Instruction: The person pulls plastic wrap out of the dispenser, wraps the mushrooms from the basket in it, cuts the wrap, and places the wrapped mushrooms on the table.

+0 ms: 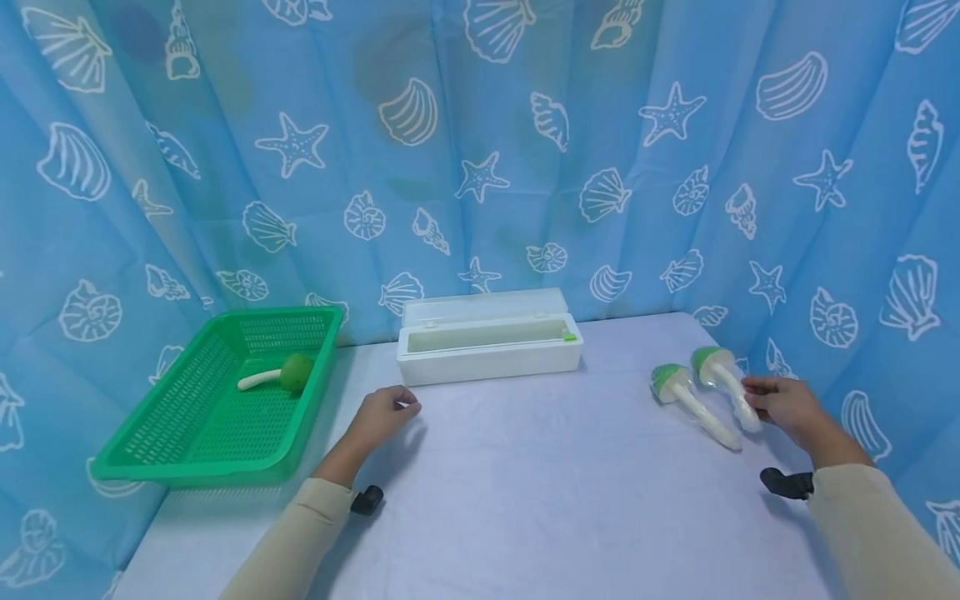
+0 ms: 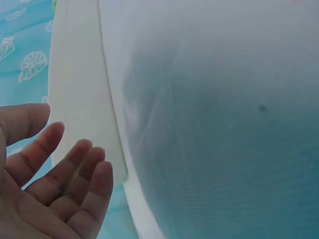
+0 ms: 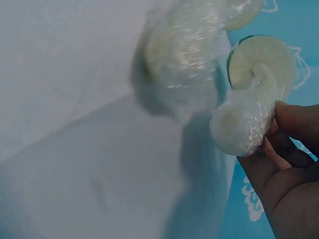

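My right hand [image 1: 783, 407] pinches the stem of a green-capped mushroom [image 1: 722, 375] in clear plastic film, at the right of the table. In the right wrist view, thumb and fingers meet on the wrapped stem [image 3: 244, 124]. Just left of it, a second film-wrapped mushroom [image 1: 693, 404] lies with its stem toward the front. My left hand [image 1: 382, 421] holds nothing, its fingers loosely bent, in front of the left end of a long white box [image 1: 487, 360]. This box has its lid [image 1: 487, 307] raised and a small green piece [image 1: 569, 337] at its right end.
A green plastic basket [image 1: 300, 454] stands at the left, with an unwrapped green-capped mushroom [image 1: 294, 372] lying in it. A blue curtain [image 1: 480, 242] with shell prints hangs behind and beside the white-covered table [image 1: 517, 492].
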Action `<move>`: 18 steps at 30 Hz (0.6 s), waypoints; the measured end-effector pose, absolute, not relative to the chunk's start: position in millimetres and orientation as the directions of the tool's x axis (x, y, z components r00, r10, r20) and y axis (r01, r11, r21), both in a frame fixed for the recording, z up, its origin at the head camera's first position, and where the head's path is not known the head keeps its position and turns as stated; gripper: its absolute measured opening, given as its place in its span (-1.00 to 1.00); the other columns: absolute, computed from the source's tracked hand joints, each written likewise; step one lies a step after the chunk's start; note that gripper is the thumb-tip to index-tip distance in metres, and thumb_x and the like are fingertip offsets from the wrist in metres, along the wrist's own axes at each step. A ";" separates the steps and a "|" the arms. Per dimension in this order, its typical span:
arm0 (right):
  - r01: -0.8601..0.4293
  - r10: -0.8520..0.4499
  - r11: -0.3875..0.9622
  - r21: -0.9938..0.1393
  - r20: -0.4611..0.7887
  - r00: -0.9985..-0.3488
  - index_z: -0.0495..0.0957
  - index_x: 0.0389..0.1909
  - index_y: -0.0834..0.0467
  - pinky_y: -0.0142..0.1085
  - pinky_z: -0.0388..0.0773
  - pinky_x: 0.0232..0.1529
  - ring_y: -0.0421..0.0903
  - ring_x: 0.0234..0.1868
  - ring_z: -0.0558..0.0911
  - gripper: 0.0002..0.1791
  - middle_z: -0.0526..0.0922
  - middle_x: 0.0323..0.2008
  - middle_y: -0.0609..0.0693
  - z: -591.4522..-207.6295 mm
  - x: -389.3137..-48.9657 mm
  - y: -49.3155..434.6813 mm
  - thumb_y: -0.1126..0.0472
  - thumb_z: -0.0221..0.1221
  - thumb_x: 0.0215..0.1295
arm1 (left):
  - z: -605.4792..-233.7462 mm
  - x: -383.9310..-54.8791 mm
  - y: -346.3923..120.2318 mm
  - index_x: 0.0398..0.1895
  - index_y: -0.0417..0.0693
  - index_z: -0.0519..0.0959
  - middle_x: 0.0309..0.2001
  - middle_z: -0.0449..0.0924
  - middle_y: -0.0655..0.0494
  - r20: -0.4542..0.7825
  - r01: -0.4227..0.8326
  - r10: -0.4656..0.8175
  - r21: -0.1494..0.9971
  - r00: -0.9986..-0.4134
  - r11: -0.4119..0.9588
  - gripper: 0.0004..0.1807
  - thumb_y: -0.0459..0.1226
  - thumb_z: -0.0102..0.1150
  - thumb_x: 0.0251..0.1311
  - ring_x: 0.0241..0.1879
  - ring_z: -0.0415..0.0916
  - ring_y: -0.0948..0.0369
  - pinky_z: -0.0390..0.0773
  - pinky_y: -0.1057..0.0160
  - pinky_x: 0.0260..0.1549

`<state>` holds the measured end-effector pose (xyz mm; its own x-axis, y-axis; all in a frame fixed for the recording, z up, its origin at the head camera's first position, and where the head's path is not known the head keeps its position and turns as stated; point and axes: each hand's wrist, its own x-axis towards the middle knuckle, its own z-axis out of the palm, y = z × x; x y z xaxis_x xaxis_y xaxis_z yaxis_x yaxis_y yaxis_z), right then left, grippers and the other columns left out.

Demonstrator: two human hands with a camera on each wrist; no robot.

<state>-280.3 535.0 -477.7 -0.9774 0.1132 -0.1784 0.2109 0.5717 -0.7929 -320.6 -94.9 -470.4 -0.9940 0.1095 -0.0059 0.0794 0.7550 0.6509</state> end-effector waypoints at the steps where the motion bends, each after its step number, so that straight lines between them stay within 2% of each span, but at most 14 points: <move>1: 0.216 0.106 0.575 -0.789 -0.190 -0.976 0.09 0.34 0.56 -0.19 0.59 -0.06 0.31 0.20 0.35 -0.48 0.21 0.25 0.51 -480.0 -280.3 535.1 0.34 -0.09 0.50 | -471.1 -320.3 -95.5 -0.22 -0.10 0.63 -0.19 0.65 0.04 -0.009 0.075 0.106 0.650 -0.994 0.756 -0.82 -0.17 0.22 0.27 -0.18 0.58 0.09 0.59 0.08 -0.24; 8: 0.229 0.113 0.596 -0.770 -0.203 -0.973 0.17 0.29 0.58 -0.21 0.59 -0.14 0.29 0.13 0.43 -0.47 0.26 0.21 0.53 -492.8 -285.3 535.7 0.28 -0.03 0.47 | -471.1 -316.6 -98.9 -0.24 -0.07 0.64 -0.22 0.65 0.08 -0.009 0.074 0.104 0.642 -0.995 0.763 -0.84 -0.18 0.23 0.26 -0.23 0.57 0.14 0.58 0.12 -0.29; 13: 0.253 0.109 0.601 -0.758 -0.236 -0.966 0.15 0.31 0.56 -0.05 0.56 -0.01 0.39 0.22 0.34 -0.39 0.20 0.26 0.54 -489.7 -288.0 538.4 0.16 -0.06 0.48 | -464.4 -310.5 -102.4 -0.24 -0.06 0.64 -0.25 0.64 0.10 0.002 0.083 0.106 0.634 -0.994 0.769 -0.85 -0.18 0.23 0.26 -0.26 0.56 0.16 0.57 0.14 -0.33; 18: 0.261 0.184 0.628 -0.733 -0.187 -0.965 0.21 0.28 0.55 0.10 0.49 0.02 0.41 0.17 0.37 -0.42 0.27 0.20 0.53 -478.3 -287.2 533.9 0.15 -0.09 0.47 | -453.9 -305.5 -105.3 -0.23 -0.06 0.64 -0.24 0.63 0.10 0.025 0.098 0.106 0.634 -0.994 0.767 -0.87 -0.20 0.22 0.27 -0.24 0.54 0.14 0.56 0.11 -0.30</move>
<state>-287.2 533.9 -478.3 -0.9651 0.1836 -0.1868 0.2613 0.6276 -0.7334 -305.5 -105.3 -453.9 -0.9940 0.1064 0.0247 0.0979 0.7674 0.6337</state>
